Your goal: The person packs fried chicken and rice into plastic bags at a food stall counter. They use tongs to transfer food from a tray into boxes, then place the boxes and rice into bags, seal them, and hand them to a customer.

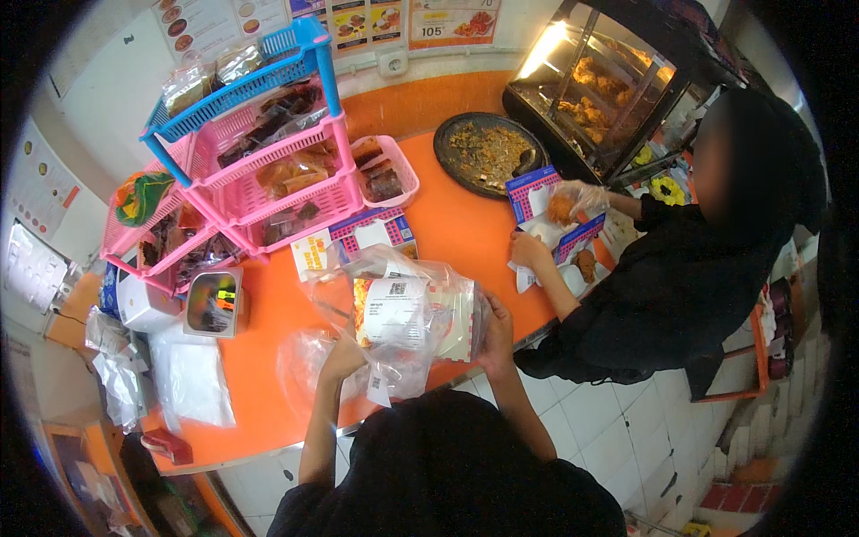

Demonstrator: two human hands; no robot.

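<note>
A clear plastic bag (pixel 439 275) is held up in front of me over the orange table. Inside it is a printed cardboard food box (pixel 458 329), and a white printed slip (pixel 396 312) with a code lies against the box. My left hand (pixel 345 359) grips the bag at its lower left. On the other side, my right hand (pixel 496 335) clasps the end of the bagged box. Another clear bag (pixel 305 362) lies crumpled on the table by my left hand. Just beyond the held bag sits an open blue and pink box (pixel 372 235).
At right a co-worker (pixel 624 282) in black holds fried chicken (pixel 562 207) over an open box (pixel 533 188). Behind stand a round black pan (pixel 463 171) and a lit chicken display case (pixel 597 87). A tiered basket rack (pixel 275 178), a metal container (pixel 213 302) and a red stapler (pixel 168 446) are at left.
</note>
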